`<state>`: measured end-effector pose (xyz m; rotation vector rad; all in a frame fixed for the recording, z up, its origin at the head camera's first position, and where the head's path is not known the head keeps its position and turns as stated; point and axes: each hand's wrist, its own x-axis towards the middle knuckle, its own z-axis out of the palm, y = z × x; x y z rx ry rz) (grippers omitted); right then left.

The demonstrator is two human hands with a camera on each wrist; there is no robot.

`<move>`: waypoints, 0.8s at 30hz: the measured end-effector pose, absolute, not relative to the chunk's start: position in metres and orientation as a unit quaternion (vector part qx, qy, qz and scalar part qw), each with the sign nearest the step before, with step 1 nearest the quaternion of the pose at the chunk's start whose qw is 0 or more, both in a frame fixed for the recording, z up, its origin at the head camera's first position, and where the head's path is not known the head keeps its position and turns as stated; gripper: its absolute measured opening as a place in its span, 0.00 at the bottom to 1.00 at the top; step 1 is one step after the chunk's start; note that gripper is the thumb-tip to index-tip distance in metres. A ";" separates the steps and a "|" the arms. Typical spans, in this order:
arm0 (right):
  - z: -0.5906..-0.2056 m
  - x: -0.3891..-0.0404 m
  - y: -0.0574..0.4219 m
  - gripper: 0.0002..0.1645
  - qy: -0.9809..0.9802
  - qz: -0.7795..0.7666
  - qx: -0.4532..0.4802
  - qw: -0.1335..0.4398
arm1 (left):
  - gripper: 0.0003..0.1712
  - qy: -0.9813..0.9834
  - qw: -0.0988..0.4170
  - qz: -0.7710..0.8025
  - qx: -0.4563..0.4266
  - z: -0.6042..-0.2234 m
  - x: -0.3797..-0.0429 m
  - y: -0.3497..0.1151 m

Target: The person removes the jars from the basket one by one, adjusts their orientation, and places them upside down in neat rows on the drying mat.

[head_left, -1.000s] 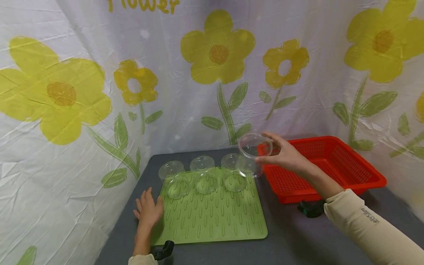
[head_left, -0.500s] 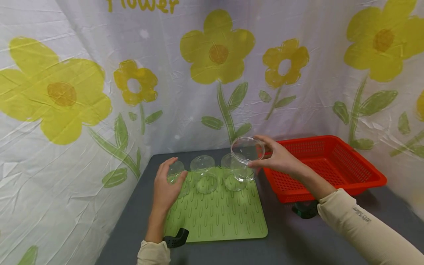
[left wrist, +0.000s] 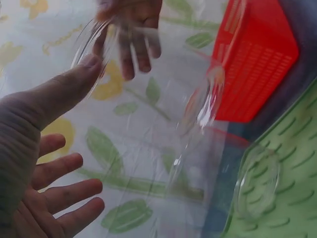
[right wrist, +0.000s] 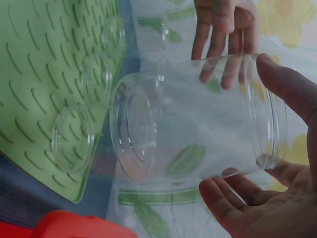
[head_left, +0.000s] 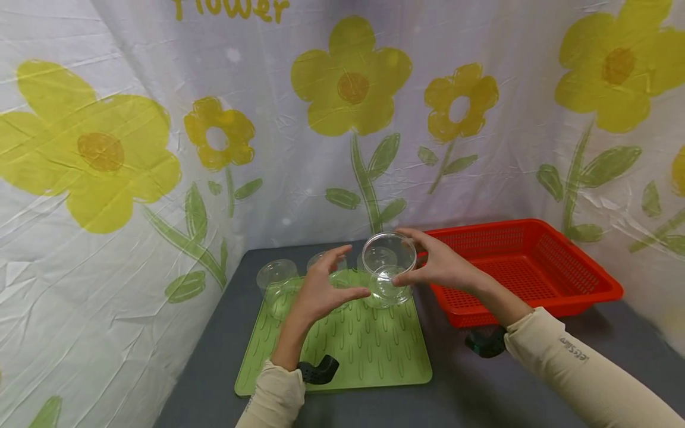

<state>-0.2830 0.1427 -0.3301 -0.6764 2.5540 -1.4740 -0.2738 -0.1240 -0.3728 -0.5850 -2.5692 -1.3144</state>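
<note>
A clear plastic jar [head_left: 389, 279] hangs tilted above the mat's right back corner. My right hand [head_left: 446, 264] grips it near its rim, thumb on one side and fingers on the other. My left hand [head_left: 317, 294] is spread just left of that jar, fingers and thumb apart; in the right wrist view it shows behind the jar [right wrist: 198, 124], and contact cannot be told. Three similar jars stand in a row along the back of the green mat [head_left: 364, 356]: a left one [head_left: 276, 276], a middle one [head_left: 338, 278] partly behind my left hand, and a right one mostly behind the held jar.
A red plastic basket [head_left: 535, 312] with perforated walls stands to the right of the mat on the dark grey table [head_left: 407, 410]. A white curtain [head_left: 267, 196] printed with yellow flowers hangs behind and at both sides.
My left hand has come from the mat's left edge, past the left jar, to beside the held jar. My right hand has brought that jar left and slightly lower.
</note>
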 end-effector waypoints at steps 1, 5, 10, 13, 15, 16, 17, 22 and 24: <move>-0.331 -0.283 0.142 0.59 0.843 -0.484 -0.229 0.058 | 0.54 -0.869 0.093 -0.442 -0.201 -0.373 -0.275 -0.120; -0.332 -0.282 0.138 0.59 0.839 -0.477 -0.255 0.059 | 0.61 -0.859 0.082 -0.452 -0.226 -0.377 -0.278 -0.109; -0.332 -0.281 0.133 0.58 0.831 -0.476 -0.283 0.057 | 0.63 -0.838 0.083 -0.474 -0.258 -0.382 -0.278 -0.102; -0.331 -0.279 0.132 0.58 0.831 -0.473 -0.289 0.055 | 0.62 -0.828 0.081 -0.487 -0.265 -0.384 -0.278 -0.099; -0.331 -0.278 0.131 0.57 0.832 -0.470 -0.292 0.052 | 0.62 -0.823 0.079 -0.495 -0.266 -0.385 -0.279 -0.098; -0.330 -0.278 0.131 0.57 0.833 -0.467 -0.292 0.050 | 0.61 -0.822 0.078 -0.498 -0.265 -0.385 -0.279 -0.098; -0.330 -0.277 0.131 0.58 0.833 -0.467 -0.292 0.049 | 0.61 -0.820 0.077 -0.502 -0.264 -0.386 -0.279 -0.098; -0.331 -0.276 0.132 0.59 0.832 -0.466 -0.298 0.042 | 0.59 -0.816 0.080 -0.509 -0.261 -0.387 -0.279 -0.097; -0.332 -0.276 0.133 0.60 0.833 -0.462 -0.301 0.035 | 0.59 -0.818 0.084 -0.507 -0.259 -0.387 -0.278 -0.096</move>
